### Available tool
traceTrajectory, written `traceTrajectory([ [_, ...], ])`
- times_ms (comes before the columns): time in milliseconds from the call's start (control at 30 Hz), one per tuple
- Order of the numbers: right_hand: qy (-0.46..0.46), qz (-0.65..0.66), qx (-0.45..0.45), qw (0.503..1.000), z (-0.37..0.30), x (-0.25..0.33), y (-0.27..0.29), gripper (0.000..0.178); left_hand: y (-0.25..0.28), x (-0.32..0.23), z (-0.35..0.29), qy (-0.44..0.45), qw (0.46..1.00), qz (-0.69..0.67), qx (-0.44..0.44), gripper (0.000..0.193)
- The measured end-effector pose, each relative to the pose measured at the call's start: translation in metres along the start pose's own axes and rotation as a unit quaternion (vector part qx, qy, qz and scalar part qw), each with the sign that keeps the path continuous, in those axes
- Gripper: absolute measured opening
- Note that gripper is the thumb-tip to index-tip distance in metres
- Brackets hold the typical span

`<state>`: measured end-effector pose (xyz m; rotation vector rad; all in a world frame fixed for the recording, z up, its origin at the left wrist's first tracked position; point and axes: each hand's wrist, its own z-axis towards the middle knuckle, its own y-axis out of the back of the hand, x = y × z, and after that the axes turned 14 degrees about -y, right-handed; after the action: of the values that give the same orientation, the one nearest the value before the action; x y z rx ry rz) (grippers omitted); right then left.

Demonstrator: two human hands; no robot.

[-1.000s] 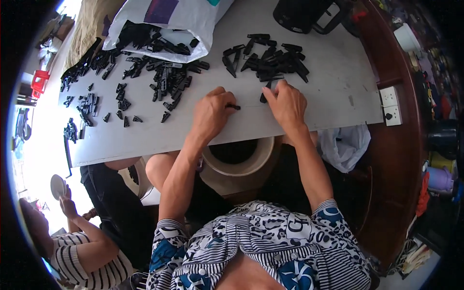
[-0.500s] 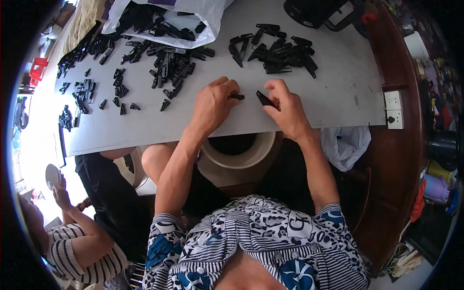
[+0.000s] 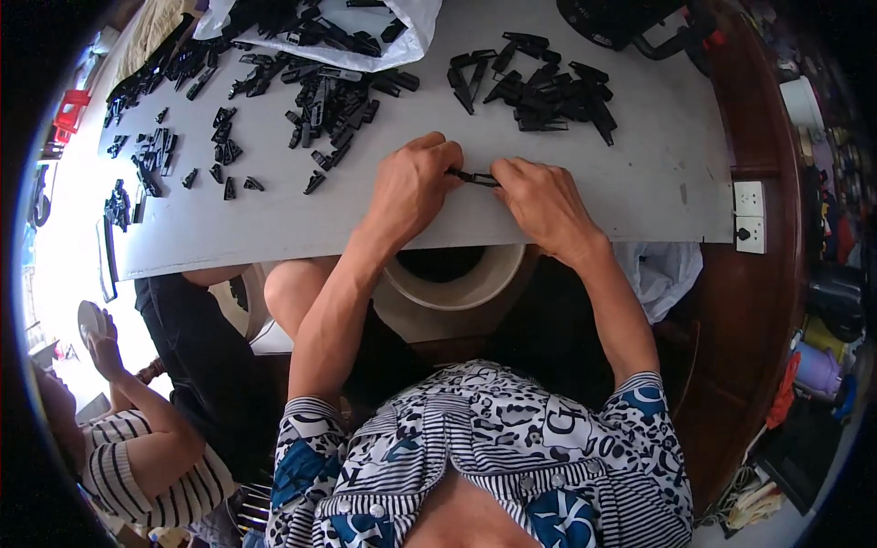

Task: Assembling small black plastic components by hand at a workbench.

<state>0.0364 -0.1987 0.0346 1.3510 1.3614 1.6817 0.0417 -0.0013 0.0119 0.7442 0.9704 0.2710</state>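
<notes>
My left hand (image 3: 416, 187) and my right hand (image 3: 545, 203) meet above the table's near edge. Pinched in the left fingers is a small black plastic part, mostly hidden. My right fingers grip a longer, slotted black plastic part (image 3: 482, 178). The two parts touch or overlap between the hands; whether they are joined I cannot tell. Beyond the right hand lies a heap of long, tapered black parts (image 3: 562, 99). Past the left hand, a pile of smaller black parts (image 3: 333, 110) spreads over the tabletop.
The grey table (image 3: 649, 183) carries a white plastic bag (image 3: 418, 26) of black parts and a black handled appliance (image 3: 607, 20) at the back. Below its near edge stands a beige bucket (image 3: 457, 300). A white socket (image 3: 750, 219) sits at right. A person in stripes (image 3: 151, 457) is at left.
My right hand has turned palm down and moved its part to the left, against the left hand's part. Before, the two parts were apart. The whole view has shifted slightly.
</notes>
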Motion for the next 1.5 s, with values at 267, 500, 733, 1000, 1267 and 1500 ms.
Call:
traceTrajectory([
  [267, 0.026, 0.003, -0.012, 1.0, 0.002, 0.001, -0.002, 0.005, -0.001, 0.0, -0.002, 0.001, 1.0, -0.01, 0.001, 0.016],
  [500, 0.096, -0.092, -0.029, 0.991, 0.007, 0.007, 0.006, 0.005, -0.002, 0.002, -0.003, -0.001, 1.0, -0.015, -0.005, 0.016],
  [733, 0.168, -0.234, 0.03, 0.957, 0.018, 0.015, 0.007, 0.01, -0.004, 0.006, -0.004, -0.033, 0.999, 0.026, 0.003, 0.012],
  [1000, 0.241, -0.271, 0.078, 0.929, 0.032, 0.028, 0.015, 0.014, -0.011, 0.014, -0.002, -0.054, 0.998, -0.021, -0.031, 0.01],
  [1267, 0.309, -0.26, 0.16, 0.901, 0.052, 0.041, 0.026, 0.012, -0.009, 0.014, 0.001, -0.05, 0.997, -0.037, -0.045, 0.011],
  [1500, 0.266, -0.239, 0.167, 0.919, 0.046, 0.038, 0.018, 0.011, -0.009, 0.012, 0.001, -0.05, 0.996, -0.059, -0.046, 0.009],
])
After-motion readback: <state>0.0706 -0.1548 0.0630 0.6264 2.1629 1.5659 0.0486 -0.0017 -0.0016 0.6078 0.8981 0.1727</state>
